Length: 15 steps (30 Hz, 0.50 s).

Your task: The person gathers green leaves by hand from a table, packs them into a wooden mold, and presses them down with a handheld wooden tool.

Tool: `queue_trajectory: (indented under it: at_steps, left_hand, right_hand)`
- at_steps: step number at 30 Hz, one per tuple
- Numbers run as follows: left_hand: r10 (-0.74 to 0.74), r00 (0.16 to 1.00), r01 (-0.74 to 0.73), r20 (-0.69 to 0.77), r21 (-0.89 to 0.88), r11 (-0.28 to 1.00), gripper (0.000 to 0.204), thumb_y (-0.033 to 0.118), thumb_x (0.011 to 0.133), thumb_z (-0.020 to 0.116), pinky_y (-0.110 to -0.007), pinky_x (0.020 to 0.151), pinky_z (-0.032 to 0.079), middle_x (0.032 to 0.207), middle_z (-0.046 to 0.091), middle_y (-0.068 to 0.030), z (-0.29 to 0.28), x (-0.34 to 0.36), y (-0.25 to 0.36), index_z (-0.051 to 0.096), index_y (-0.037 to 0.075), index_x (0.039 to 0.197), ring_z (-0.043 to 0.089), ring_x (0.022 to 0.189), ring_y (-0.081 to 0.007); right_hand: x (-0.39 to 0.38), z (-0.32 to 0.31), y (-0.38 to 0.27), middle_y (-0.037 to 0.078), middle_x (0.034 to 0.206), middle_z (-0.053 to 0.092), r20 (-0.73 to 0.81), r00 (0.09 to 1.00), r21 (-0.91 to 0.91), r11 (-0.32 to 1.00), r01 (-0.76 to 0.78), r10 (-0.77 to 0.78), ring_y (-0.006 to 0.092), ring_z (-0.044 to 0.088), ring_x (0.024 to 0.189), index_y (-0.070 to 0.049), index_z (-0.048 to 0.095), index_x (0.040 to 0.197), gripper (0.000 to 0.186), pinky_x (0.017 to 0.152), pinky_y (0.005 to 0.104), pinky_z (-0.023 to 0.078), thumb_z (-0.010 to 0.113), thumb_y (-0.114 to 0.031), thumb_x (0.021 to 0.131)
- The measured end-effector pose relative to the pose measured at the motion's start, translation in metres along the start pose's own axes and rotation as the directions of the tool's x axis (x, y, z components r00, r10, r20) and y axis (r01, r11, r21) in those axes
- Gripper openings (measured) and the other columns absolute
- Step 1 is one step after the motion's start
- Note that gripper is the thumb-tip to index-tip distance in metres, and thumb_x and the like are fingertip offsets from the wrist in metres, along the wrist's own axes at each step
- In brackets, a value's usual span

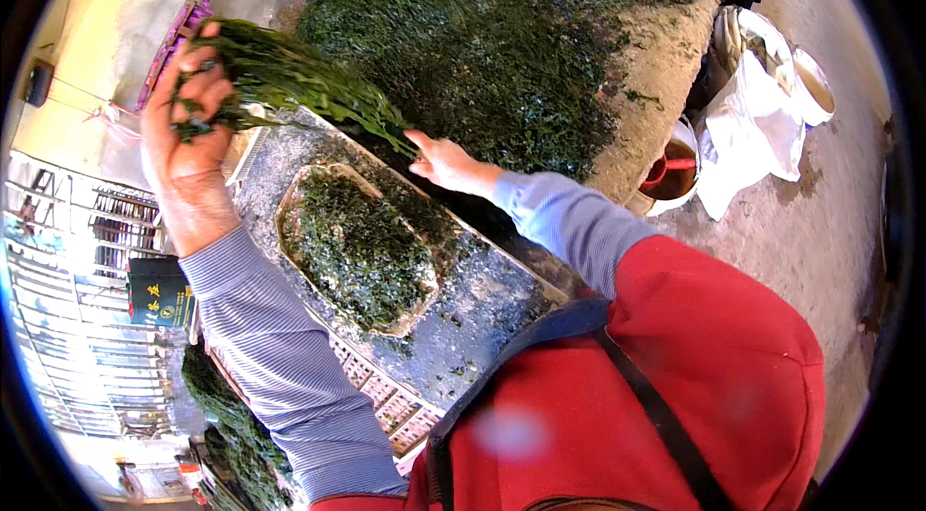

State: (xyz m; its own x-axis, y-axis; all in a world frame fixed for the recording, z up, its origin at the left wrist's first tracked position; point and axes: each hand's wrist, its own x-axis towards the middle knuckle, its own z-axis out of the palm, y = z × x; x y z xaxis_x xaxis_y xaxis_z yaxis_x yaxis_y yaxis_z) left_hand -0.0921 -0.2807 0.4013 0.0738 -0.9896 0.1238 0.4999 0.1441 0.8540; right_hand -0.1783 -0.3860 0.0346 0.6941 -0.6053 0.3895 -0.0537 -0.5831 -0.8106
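Stretched between my hands is a bunch of long green strands [299, 77] that look like water weed. My left hand [198, 149] is raised at the far left, its fingers curled round the thick end, with some strands hanging at the palm. At the thin tips, my right hand [453, 165] pinches the bunch. Below them, a long shallow tray with cut corners [285, 214] lies on a grey, wet-looking board [473, 318]. Short dark green bits [357, 250] fill the tray, and some are scattered on the board.
A large heap of dark green weed [463, 57] covers the slab beyond the board. White buckets [687, 178] and a white sack [752, 125] stand at the right. A purple basket [166, 62] is behind my left hand. More weed [241, 434] and a dark green box [159, 291] are at left.
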Motion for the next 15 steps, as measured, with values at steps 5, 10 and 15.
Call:
queue_trajectory:
  at_steps: [5, 10, 15]
  left_hand:
    - [0.122, 0.988, -0.088, -0.091, 0.309, 0.947, 0.035, 0.009, 0.093, 0.045, -0.020, 0.041, 0.028, 0.074, 0.048, 0.0002, -0.020, -0.020, -0.011, 0.040, -0.009, 0.122, 0.034, 0.050, -0.0035]
    - [-0.140, 0.935, 0.183, -0.326, 0.106, 0.977, 0.036, 0.018, 0.092, 0.052, -0.019, 0.041, 0.026, 0.070, 0.047, 0.0027, -0.041, -0.049, -0.094, 0.046, -0.007, 0.117, 0.032, 0.047, -0.0024]
    - [-0.331, 0.908, 0.316, -0.256, -0.102, 0.943, 0.042, 0.031, 0.094, 0.048, -0.019, 0.041, 0.028, 0.070, 0.048, 0.0027, -0.051, -0.051, -0.139, 0.047, -0.006, 0.114, 0.032, 0.045, -0.0023]
  right_hand:
    - [-0.043, 0.002, 0.025, 0.014, 0.066, 0.053, -0.506, 0.861, 0.115, 0.987, 0.112, -0.039, 0.0230, 0.057, 0.054, 0.000, 0.043, 0.076, 0.011, 0.049, 0.0332, 0.049, 0.042, 0.009, 0.081]
    - [-0.002, -0.090, -0.046, 0.004, 0.057, 0.043, -0.248, 0.862, 0.935, 0.343, 0.093, 0.442, 0.0126, 0.041, 0.037, -0.001, 0.046, 0.073, 0.018, 0.032, 0.0298, 0.037, 0.040, -0.008, 0.089]
    - [0.049, -0.158, -0.144, 0.001, 0.056, 0.038, -0.308, 0.932, 0.865, 0.463, 0.192, 0.189, 0.0116, 0.038, 0.043, -0.002, 0.046, 0.080, 0.019, 0.042, 0.0320, 0.039, 0.039, -0.011, 0.094]
